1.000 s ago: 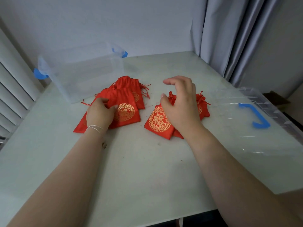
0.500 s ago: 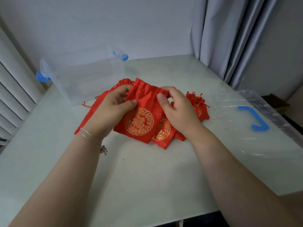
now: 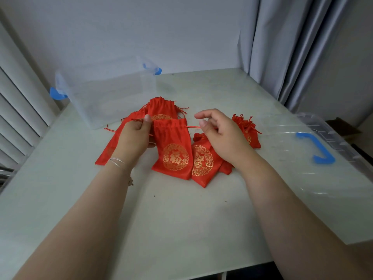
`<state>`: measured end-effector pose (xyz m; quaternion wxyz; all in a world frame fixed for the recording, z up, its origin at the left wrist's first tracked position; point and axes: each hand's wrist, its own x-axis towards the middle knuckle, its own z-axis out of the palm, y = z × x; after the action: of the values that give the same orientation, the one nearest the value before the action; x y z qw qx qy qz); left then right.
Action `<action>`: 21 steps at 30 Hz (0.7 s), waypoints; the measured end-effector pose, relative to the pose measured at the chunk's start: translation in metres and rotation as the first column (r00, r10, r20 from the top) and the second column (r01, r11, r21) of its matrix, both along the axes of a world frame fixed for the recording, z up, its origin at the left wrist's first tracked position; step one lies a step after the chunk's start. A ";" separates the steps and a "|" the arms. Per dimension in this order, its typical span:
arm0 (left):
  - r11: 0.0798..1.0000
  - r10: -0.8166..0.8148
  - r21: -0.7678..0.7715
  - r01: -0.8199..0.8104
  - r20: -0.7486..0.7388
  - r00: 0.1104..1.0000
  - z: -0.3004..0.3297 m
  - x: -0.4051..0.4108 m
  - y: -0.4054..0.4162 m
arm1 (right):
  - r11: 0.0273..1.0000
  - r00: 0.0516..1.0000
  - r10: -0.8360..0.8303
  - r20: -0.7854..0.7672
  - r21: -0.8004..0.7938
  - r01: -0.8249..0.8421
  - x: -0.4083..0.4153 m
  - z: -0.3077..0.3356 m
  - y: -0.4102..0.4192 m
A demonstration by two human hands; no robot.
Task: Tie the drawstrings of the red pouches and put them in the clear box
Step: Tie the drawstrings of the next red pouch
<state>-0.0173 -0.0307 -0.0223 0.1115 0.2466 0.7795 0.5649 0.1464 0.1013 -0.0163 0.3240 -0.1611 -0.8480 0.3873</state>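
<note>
Near the middle of the frame a red satin drawstring pouch (image 3: 173, 150) with a gold round emblem is lying on the pale tabletop (image 3: 181, 219), and both hands are working at its gathered mouth. The left hand (image 3: 135, 138) is pinching the cord at the pouch's left edge between thumb and fingers, while the right hand (image 3: 220, 134) is pinching the thin red drawstring (image 3: 193, 127) that is running out taut from the right edge, its other fingers curling loosely above. The fabric is looking smooth, shiny and limp, so the pouch is likely very light and slippery, folding wherever it is lifted; the cord ends are the sensible place to take hold, since pulling them apart should be cinching the neck, though the thin cord could be slipping through the fingertips. Other red pouches are lying around it: one (image 3: 161, 110) just behind, toward the upper centre, one (image 3: 201, 162) touching it on the right and showing a similar gold emblem, and a tied-looking bunch (image 3: 248, 130) further right. The clear plastic box (image 3: 105, 91), rigid with blue latches, is standing in the upper left of the frame, holding no pouches. Its clear lid (image 3: 323, 158) with a blue handle is lying flat at the right edge.
</note>
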 end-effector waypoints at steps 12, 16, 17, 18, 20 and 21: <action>0.992 -0.030 0.123 -0.009 0.317 0.948 -0.003 -0.009 -0.002 | 0.974 0.960 -0.066 -0.272 -0.225 0.003 0.003 0.009 0.005; 0.994 -0.105 0.066 0.084 0.484 0.869 -0.006 -0.010 -0.002 | 0.814 0.824 0.090 -0.559 -0.435 -0.384 0.000 0.014 -0.014; 0.992 -0.123 0.044 0.117 0.506 0.854 -0.007 -0.009 -0.002 | 0.788 0.806 0.110 -0.581 -0.444 -0.427 -0.002 0.014 -0.019; 0.989 -0.137 0.025 0.146 0.522 0.842 -0.008 -0.008 -0.002 | 0.791 0.801 0.118 -0.587 -0.432 -0.433 -0.003 0.014 -0.024; 0.985 -0.157 0.022 0.172 0.537 0.829 -0.008 -0.006 -0.002 | 0.878 0.820 0.134 -0.557 -0.318 -0.359 -0.005 0.012 -0.032; 0.985 -0.164 0.042 0.168 0.534 0.829 -0.007 -0.005 -0.001 | 0.929 0.843 0.144 -0.518 -0.222 -0.295 -0.005 0.011 -0.033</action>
<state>-0.0220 -0.0317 -0.0296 0.3741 0.1453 0.6950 0.5966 0.1412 0.0678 -0.0049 0.4550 -0.0039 -0.6830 0.5714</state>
